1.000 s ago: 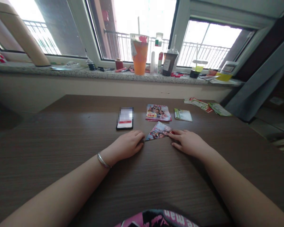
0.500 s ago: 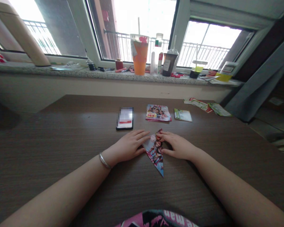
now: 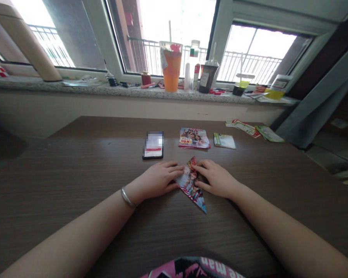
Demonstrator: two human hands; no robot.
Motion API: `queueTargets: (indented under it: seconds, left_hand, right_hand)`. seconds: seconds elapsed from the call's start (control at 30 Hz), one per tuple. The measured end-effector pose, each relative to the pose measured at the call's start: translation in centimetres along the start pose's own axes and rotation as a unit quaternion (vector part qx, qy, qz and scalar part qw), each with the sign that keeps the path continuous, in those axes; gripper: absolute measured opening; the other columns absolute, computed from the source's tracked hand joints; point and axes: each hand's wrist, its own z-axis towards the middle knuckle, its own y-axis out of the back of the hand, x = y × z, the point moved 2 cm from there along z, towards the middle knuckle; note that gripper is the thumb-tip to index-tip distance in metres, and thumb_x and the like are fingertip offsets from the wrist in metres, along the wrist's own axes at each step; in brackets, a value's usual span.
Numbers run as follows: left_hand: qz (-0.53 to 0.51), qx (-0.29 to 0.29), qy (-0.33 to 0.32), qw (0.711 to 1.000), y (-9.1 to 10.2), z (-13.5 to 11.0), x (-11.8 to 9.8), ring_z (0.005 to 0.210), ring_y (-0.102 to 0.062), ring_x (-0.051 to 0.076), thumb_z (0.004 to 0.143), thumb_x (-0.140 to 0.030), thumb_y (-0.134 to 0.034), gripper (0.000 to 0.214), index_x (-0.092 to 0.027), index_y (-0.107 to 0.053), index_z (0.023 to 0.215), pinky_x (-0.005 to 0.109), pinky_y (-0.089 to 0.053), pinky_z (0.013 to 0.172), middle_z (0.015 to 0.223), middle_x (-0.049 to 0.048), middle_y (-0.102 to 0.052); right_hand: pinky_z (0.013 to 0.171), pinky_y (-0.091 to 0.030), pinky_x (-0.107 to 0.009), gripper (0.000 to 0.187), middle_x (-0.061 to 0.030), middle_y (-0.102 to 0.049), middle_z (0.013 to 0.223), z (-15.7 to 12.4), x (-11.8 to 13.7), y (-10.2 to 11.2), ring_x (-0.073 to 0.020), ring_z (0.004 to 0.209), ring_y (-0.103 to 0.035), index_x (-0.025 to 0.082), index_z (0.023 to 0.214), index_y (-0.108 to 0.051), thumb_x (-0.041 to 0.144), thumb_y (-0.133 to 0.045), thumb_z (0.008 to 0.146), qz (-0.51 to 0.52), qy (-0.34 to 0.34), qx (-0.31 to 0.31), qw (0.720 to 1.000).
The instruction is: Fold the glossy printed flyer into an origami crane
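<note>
A colourful printed leaflet folded into a narrow triangle (image 3: 193, 185) lies on the brown wooden table (image 3: 75, 173), its long tip pointing toward me. My left hand (image 3: 158, 179), with a silver bangle on the wrist, rests flat with fingers spread, its fingertips pressing the leaflet's left edge. My right hand (image 3: 216, 178) lies on the leaflet's right side, fingers curled, pinching its upper corner.
A phone (image 3: 153, 144) lies just beyond my left hand. Past it are a stack of flyers (image 3: 193, 138), a green leaflet (image 3: 224, 140) and more papers (image 3: 253, 129) at the far right. The windowsill holds an orange drink cup (image 3: 171, 66), a dark cup (image 3: 207, 77) and bottles.
The folded leaflet has been turned from lying sideways to pointing its long tip toward me. Both hands moved in close around its upper end, and the left hand's fingers spread out.
</note>
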Motion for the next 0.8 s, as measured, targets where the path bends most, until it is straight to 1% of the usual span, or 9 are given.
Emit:
queueTargets:
  seconds: [0.13, 0.23, 0.3, 0.47, 0.57, 0.67, 0.73, 0.8]
  left_hand:
    - [0.028, -0.023, 0.002, 0.999, 0.6, 0.3, -0.3, 0.117, -0.055, 0.027, 0.09, -0.036, -0.057, 0.037, -0.021, -0.058, 0.124, 0.043, -0.047, 0.095, 0.128, 0.0073, -0.061]
    - [0.039, -0.025, 0.004, 0.999, 1.1, 0.6, -0.7, 0.111, -0.058, 0.026, 0.09, -0.034, -0.056, 0.029, -0.019, -0.063, 0.113, 0.041, -0.047, 0.093, 0.116, 0.0092, -0.066]
    - [0.047, -0.021, 0.012, 0.999, 1.3, 0.8, -0.9, 0.106, -0.059, 0.026, 0.09, -0.036, -0.056, 0.027, -0.018, -0.064, 0.108, 0.041, -0.048, 0.091, 0.108, 0.0102, -0.067]
    - [0.059, -0.006, 0.033, 0.998, 1.5, 1.0, -1.0, 0.098, -0.059, 0.025, 0.091, -0.038, -0.053, 0.026, -0.018, -0.066, 0.101, 0.04, -0.048, 0.086, 0.098, 0.01, -0.066]
    - [0.06, -0.022, 0.038, 0.997, 1.4, 1.1, -1.1, 0.093, -0.06, 0.024, 0.092, -0.037, -0.05, 0.027, -0.018, -0.064, 0.106, 0.038, -0.049, 0.082, 0.094, 0.0097, -0.066]
    - [0.054, -0.039, 0.052, 0.996, 1.3, 1.1, -1.2, 0.089, -0.061, 0.023, 0.092, -0.033, -0.05, 0.029, -0.019, -0.061, 0.114, 0.036, -0.049, 0.08, 0.095, 0.0088, -0.066]
    - [0.044, -0.042, 0.071, 0.996, 1.1, 1.1, -1.2, 0.089, -0.061, 0.022, 0.091, -0.032, -0.052, 0.034, -0.02, -0.055, 0.123, 0.035, -0.049, 0.08, 0.097, 0.008, -0.066]
    - [0.03, -0.04, 0.095, 0.994, 0.9, 1.1, -1.1, 0.091, -0.062, 0.023, 0.089, -0.031, -0.054, 0.046, -0.021, -0.046, 0.133, 0.036, -0.05, 0.082, 0.103, 0.0081, -0.065]
  right_hand:
    - [0.098, -0.042, -0.043, 0.057, -0.0124, -0.055, 0.127, -0.3, 0.7, 0.4, -0.0277, 0.115, -0.051, 0.02, 0.13, -0.053, 0.051, -0.059, 0.083, 0.005, -0.01, 0.006, 1.0]
    - [0.099, -0.041, -0.044, 0.066, -0.0116, -0.054, 0.131, -0.4, 1.6, 0.6, -0.0292, 0.117, -0.05, 0.02, 0.128, -0.053, 0.057, -0.065, 0.075, 0.011, -0.008, 0.006, 1.0]
    - [0.098, -0.041, -0.044, 0.064, -0.0114, -0.055, 0.131, -0.5, 2.2, 0.7, -0.03, 0.116, -0.05, 0.02, 0.124, -0.055, 0.056, -0.067, 0.073, 0.004, -0.009, 0.004, 1.0]
    - [0.089, -0.045, -0.04, 0.052, -0.0103, -0.063, 0.115, -0.6, 3.4, 0.9, -0.0273, 0.104, -0.057, 0.02, 0.119, -0.057, 0.051, -0.064, 0.077, -0.005, -0.01, 0.008, 1.0]
    - [0.083, -0.046, -0.037, 0.036, -0.0094, -0.066, 0.105, -0.6, 3.6, 0.9, -0.0253, 0.097, -0.059, 0.02, 0.112, -0.059, 0.042, -0.057, 0.084, -0.031, -0.015, 0.006, 0.999]
    - [0.081, -0.046, -0.034, 0.021, -0.0084, -0.068, 0.096, -0.6, 3.3, 0.7, -0.0235, 0.093, -0.06, 0.02, 0.1, -0.062, 0.031, -0.049, 0.088, -0.056, -0.028, -0.003, 0.998]
    - [0.08, -0.045, -0.032, 0.019, -0.0077, -0.069, 0.092, -0.4, 2.8, 0.5, -0.0226, 0.093, -0.06, 0.02, 0.094, -0.062, 0.028, -0.046, 0.09, -0.054, -0.045, -0.012, 0.997]
    - [0.077, -0.045, -0.03, 0.019, -0.0059, -0.069, 0.09, -0.3, 2.2, 0.3, -0.0209, 0.09, -0.061, 0.021, 0.094, -0.062, 0.028, -0.044, 0.091, -0.035, -0.071, -0.022, 0.997]
